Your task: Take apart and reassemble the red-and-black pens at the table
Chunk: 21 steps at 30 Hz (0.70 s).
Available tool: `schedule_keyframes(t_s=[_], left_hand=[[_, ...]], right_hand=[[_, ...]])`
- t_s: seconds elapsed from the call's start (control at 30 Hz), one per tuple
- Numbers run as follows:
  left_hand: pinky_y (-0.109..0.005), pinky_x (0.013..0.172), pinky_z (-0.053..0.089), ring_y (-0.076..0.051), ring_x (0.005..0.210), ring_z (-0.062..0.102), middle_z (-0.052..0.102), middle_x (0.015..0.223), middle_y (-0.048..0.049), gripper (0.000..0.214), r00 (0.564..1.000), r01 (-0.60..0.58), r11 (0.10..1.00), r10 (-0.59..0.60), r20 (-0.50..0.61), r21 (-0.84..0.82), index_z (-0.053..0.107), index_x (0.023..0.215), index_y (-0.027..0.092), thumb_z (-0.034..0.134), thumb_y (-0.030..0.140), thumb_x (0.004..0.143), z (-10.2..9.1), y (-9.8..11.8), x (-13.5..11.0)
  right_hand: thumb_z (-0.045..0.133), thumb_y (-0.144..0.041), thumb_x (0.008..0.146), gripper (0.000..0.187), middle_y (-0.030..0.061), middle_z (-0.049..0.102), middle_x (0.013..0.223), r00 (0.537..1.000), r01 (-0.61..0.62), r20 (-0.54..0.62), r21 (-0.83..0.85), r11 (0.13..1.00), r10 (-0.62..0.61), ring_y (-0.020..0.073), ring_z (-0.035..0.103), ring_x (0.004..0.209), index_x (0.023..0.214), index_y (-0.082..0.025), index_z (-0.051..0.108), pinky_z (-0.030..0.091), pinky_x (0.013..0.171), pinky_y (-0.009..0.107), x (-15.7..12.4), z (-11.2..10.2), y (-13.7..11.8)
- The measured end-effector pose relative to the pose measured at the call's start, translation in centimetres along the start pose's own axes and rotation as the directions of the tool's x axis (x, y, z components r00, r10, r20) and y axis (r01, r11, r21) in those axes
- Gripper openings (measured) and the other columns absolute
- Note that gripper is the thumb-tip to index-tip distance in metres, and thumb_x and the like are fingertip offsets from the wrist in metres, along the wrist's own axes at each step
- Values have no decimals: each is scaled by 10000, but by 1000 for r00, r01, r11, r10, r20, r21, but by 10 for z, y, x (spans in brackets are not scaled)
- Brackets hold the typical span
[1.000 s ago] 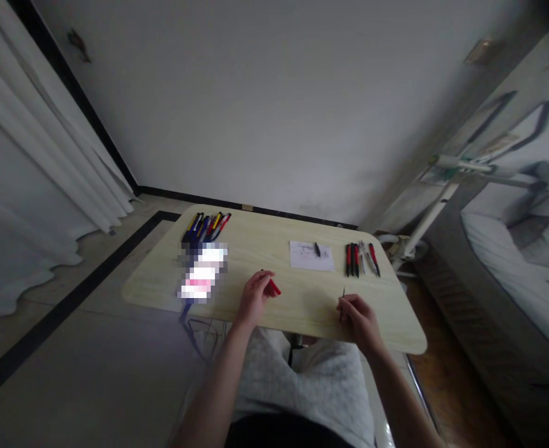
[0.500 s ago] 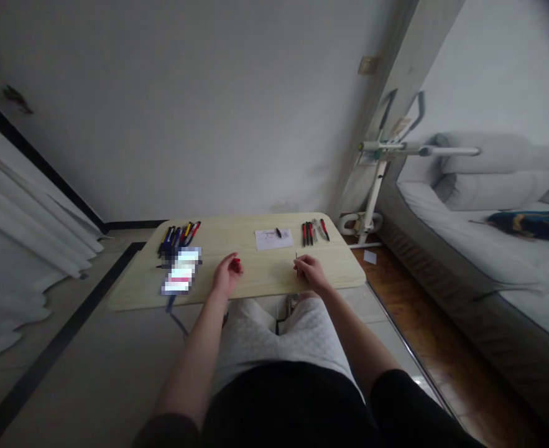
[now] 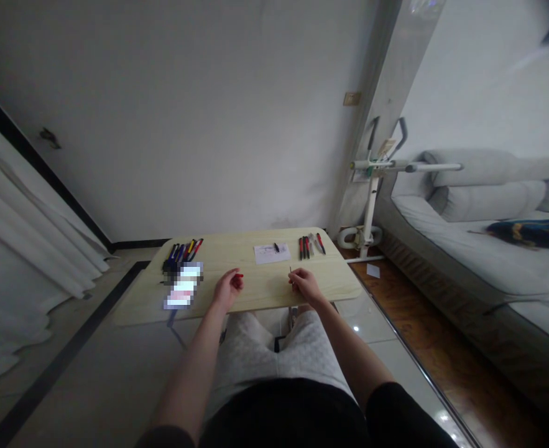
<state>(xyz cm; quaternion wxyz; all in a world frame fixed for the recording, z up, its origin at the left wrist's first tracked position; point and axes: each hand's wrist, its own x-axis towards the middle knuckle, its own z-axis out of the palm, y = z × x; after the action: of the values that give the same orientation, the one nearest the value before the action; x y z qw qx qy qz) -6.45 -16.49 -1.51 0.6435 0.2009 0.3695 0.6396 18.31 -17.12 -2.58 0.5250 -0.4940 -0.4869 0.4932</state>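
Observation:
My left hand (image 3: 228,289) is closed over the table, with a small red piece (image 3: 239,275), perhaps a pen cap, between its fingers. My right hand (image 3: 304,284) pinches a thin dark stick (image 3: 290,272), like a pen or refill, held roughly upright. Both hands are apart, above the front part of the light wooden table (image 3: 265,292). Beyond them lies a white sheet of paper (image 3: 267,255) with dark marks and a black pen (image 3: 276,247) on it. Right of the paper, several red, black and clear pens (image 3: 305,247) lie side by side.
At the table's left is a bunch of mixed pens (image 3: 181,252), with a bright blurred-out phone-like screen (image 3: 184,286) in front. A wall (image 3: 237,124) stands behind the table. To the right are white exercise equipment (image 3: 371,199) and a grey sofa (image 3: 442,261).
The camera view has tilted up a little, so the table sits lower. The red piece now points rightward from my left fingers. My right hand keeps its pinch on the thin stick.

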Motion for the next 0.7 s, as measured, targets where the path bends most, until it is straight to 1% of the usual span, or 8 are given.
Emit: schedule_keyframes(t_s=[0.33, 0.7], left_hand=[[-197, 464, 400, -81, 488, 525, 590, 587, 0, 184, 999, -19, 999, 17, 30, 49, 605, 824, 131, 620, 148, 641, 1, 0, -1], [-205, 476, 400, -84, 507, 534, 587, 595, 3, 200, 998, -9, 999, 5, 63, 52, 616, 845, 138, 638, 171, 648, -5, -1, 3]], right_hand=[[602, -367, 659, 221, -14, 577, 564, 1000, 13, 3, 45, 999, -13, 61, 430, 358, 677, -157, 534, 312, 352, 185, -1, 0, 2], [607, -377, 665, 224, -24, 573, 559, 1000, 6, -1, 48, 999, -6, 62, 424, 362, 667, -171, 520, 317, 356, 191, -3, -2, -1]])
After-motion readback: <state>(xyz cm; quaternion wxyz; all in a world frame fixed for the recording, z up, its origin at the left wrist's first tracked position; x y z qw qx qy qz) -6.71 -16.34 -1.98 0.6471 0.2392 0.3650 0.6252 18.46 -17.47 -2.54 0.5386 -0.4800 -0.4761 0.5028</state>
